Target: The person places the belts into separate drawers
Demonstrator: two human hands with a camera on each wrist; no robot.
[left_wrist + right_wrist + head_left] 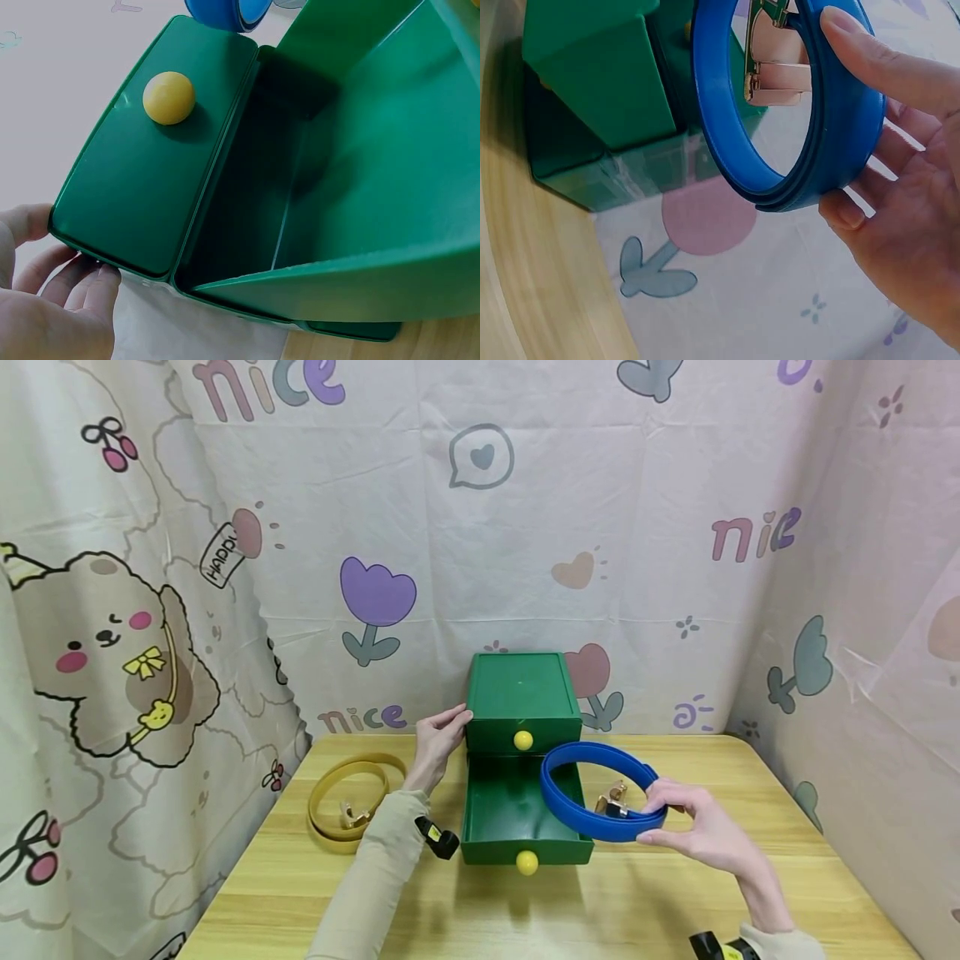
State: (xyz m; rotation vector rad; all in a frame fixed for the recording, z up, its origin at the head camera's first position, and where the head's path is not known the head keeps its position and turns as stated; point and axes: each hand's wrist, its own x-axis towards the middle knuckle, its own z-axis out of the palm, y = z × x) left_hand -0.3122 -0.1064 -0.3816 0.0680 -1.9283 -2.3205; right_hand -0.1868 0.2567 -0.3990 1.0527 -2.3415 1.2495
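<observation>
A coiled blue belt (pixel 600 831) with a gold-coloured buckle (pixel 615 800) is held up by my right hand (pixel 701 827), thumb on one side and fingers on the other. It hangs over the right side of a pulled-out lower drawer (pixel 498 810) of a small green drawer cabinet (pixel 521 685). Inside, the drawer shows a bare green bottom. My left hand (pixel 437 745) rests its fingertips against the left edge of the cabinet's upper part. In the left wrist view, the thumb and fingers (pixel 101 289) touch around a corner of the upper drawer front (pixel 135 172).
A coiled yellow belt (pixel 322 802) with its buckle lies on the wooden table (pixel 270 893), left of the cabinet. Yellow round knobs (pixel 527 862) stick out from both drawer fronts. A printed curtain (pixel 487 527) hangs behind and along the sides.
</observation>
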